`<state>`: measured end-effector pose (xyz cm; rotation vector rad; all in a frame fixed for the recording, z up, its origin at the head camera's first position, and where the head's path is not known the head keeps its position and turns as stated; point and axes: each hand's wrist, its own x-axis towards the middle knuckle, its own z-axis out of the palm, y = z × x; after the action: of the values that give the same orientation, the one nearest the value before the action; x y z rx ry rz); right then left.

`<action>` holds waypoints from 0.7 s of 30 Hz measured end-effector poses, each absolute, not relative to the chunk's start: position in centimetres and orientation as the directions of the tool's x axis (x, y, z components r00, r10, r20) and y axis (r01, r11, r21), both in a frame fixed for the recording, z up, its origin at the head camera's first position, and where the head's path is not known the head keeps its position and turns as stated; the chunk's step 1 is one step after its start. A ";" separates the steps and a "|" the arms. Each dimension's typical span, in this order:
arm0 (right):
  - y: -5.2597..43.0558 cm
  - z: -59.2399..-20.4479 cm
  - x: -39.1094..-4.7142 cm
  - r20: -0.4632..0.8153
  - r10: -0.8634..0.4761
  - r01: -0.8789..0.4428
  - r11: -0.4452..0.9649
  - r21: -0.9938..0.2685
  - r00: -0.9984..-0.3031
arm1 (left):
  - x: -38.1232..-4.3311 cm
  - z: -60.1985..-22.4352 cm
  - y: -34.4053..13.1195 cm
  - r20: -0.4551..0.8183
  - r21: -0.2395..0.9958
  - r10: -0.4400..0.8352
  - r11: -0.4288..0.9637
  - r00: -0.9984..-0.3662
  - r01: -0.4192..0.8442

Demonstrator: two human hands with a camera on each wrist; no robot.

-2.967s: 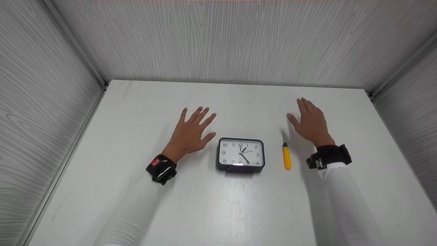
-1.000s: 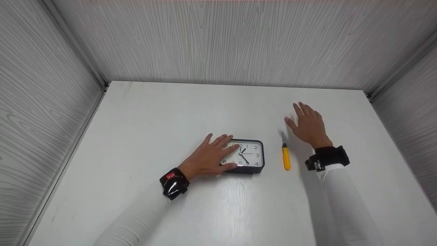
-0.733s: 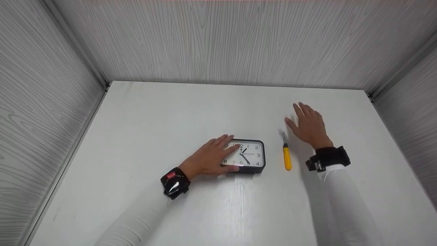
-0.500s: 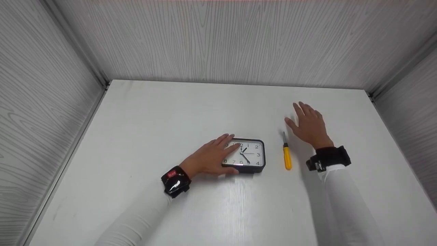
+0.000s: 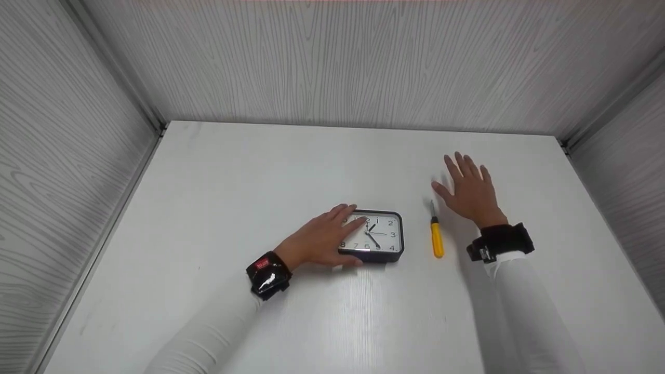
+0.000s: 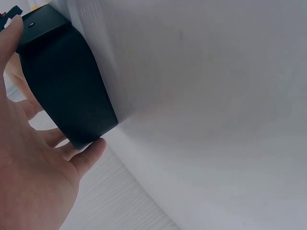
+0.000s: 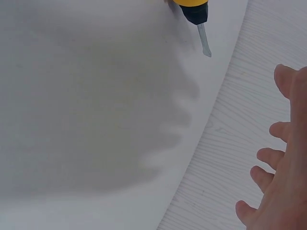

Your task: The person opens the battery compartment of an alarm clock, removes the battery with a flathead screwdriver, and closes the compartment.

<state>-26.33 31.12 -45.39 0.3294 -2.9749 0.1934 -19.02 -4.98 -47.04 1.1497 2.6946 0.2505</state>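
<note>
A black-framed rectangular clock [image 5: 376, 239] lies face up near the middle of the white table. My left hand [image 5: 319, 241] grips its left end, the thumb along the near side and fingers over the face and far edge. In the left wrist view, thumb and fingers span the dark casing [image 6: 67, 81]. To the clock's right lies a flat-tipped screwdriver [image 5: 437, 240] with a yellow handle. My right hand [image 5: 470, 195] hovers above the table beyond the screwdriver, fingers spread and holding nothing. The right wrist view has the screwdriver [image 7: 204, 40] apart from this hand [image 7: 283, 163].
Wood-grained grey panels stand at the back [image 5: 332, 62], the left [image 5: 62, 156] and the right [image 5: 623, 171] of the table [image 5: 249, 156]. Both wrists wear black bands.
From beside the clock, my left hand has moved right and taken hold of its left end. The clock has barely shifted. My right hand's fingers have spread a little in the last half second.
</note>
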 end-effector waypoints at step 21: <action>32.0 -45.9 -26.4 0.190 -0.177 -0.197 0.976 -0.095 -0.966 | -19.3 -46.5 -4.1 -0.090 0.225 0.708 0.700 -0.701 0.678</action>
<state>-26.44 31.98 -45.93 0.2812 -2.9421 0.1680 -19.32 -4.05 -46.52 1.1254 2.7373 0.2606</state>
